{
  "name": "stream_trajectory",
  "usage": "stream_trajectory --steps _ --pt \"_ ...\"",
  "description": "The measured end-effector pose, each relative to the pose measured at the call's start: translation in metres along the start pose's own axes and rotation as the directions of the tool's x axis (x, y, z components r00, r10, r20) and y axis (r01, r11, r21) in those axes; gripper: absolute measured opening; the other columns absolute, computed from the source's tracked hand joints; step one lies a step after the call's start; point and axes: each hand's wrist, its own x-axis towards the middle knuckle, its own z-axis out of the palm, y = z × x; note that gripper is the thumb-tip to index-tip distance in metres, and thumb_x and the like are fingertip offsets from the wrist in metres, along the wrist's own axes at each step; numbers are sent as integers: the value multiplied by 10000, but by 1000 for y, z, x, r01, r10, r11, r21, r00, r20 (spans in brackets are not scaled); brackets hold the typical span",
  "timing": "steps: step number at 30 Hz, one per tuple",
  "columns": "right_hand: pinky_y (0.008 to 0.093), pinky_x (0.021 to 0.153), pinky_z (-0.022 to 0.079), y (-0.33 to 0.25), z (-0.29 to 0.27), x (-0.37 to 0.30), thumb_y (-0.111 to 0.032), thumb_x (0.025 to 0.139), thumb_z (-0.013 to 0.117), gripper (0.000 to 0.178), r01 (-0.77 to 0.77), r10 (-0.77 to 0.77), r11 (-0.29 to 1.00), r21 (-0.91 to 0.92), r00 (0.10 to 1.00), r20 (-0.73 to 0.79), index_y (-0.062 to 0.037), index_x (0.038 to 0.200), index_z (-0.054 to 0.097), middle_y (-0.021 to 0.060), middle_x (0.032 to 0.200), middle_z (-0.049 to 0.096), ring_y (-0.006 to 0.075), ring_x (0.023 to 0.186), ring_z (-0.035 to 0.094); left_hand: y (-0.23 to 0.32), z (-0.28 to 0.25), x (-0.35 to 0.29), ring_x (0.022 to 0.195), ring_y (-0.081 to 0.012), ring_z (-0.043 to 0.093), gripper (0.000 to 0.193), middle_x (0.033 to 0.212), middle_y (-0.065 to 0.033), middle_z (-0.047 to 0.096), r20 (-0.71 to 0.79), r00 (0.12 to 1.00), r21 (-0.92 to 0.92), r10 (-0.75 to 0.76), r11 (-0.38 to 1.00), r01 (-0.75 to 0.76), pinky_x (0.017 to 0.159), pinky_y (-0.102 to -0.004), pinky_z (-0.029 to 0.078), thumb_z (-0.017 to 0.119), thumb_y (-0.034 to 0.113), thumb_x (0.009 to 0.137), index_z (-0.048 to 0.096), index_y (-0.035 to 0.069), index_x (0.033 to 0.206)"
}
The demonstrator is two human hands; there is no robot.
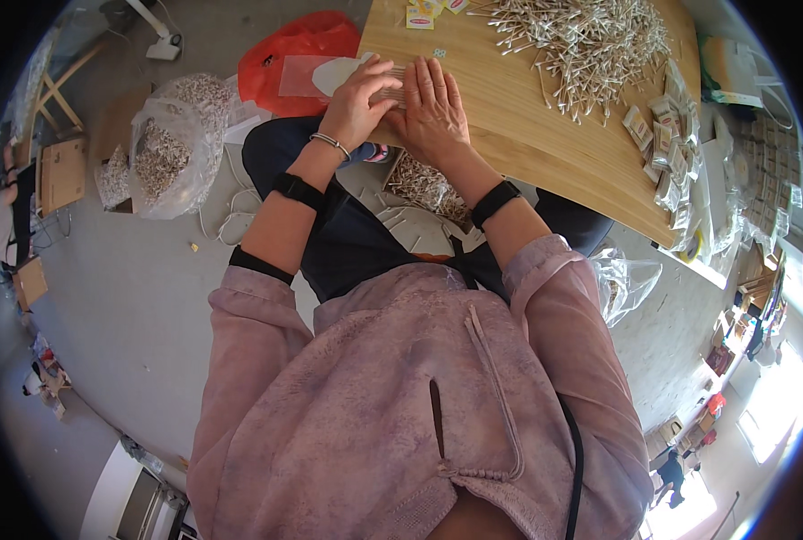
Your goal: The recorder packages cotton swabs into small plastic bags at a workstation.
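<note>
Now, left hand (363,101): fingers curled beside a few swabs (396,92); cannot tell how firmly they grip
Right hand (435,112): flat, fingers extended
Swabs: between both hands, near the table (527,130) edge
Translucent sleeve (297,77): left of the left hand

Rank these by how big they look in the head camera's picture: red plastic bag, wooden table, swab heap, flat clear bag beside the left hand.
Largest to smallest, by visible area:
1. Wooden table
2. Swab heap
3. Red plastic bag
4. Flat clear bag
</note>
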Motion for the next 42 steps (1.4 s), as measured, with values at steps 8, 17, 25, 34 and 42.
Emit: stream_trajectory --steps 8,17,25,34,42 --pt "435 1137 89 -1 -7 0 -455 872 450 756 18 -18 1000 -13 1000 14 27 1414 237 184 1488 204 304 1406 122 -5 -3 5 1272 -239 427 83 1252 -76 562 112 989 57 98 993 -105 1004 -326 422 709 47 727 673 56 801" --pt "432 1137 107 2 -9 0 -424 903 446 707 45 -43 998 -45 997 57 22 1413 243 184 1484 211 305 1404 133 -6 2 4 1259 -249 444 80 1248 -93 564 81 997 43 20 999 -24 986 -333 432 704 47 736 641 46 786" --pt "439 1135 122 3 -4 -2 -439 899 433 708 54 -54 998 -38 999 -7 26 1403 257 188 1478 225 313 1397 156 16 5 4 1238 -259 468 365 1258 -124 552 6 992 -48 -128 991 128 987 -329 424 659 11 768 578 88 1116" --pt "428 1139 107 -6 -3 0 -465 902 393 725 13 -13 999 -52 1000 6 34 1406 242 195 1484 210 316 1400 145 5 32 0 1272 -235 417 390 1349 -138 465 -250 952 -518 -180 855 25 1046 -323 326 425 130 956 420 9 1326" --pt "421 1143 83 -13 -2 3 -488 918 343 738 10 -10 1000 -20 1000 8 48 1409 220 198 1486 200 318 1405 118 -4 34 4 1282 -222 402 396 1363 -125 455 -309 913 -671 -267 741 -10 1054 -319 308 386 206 990 420 11 1332"
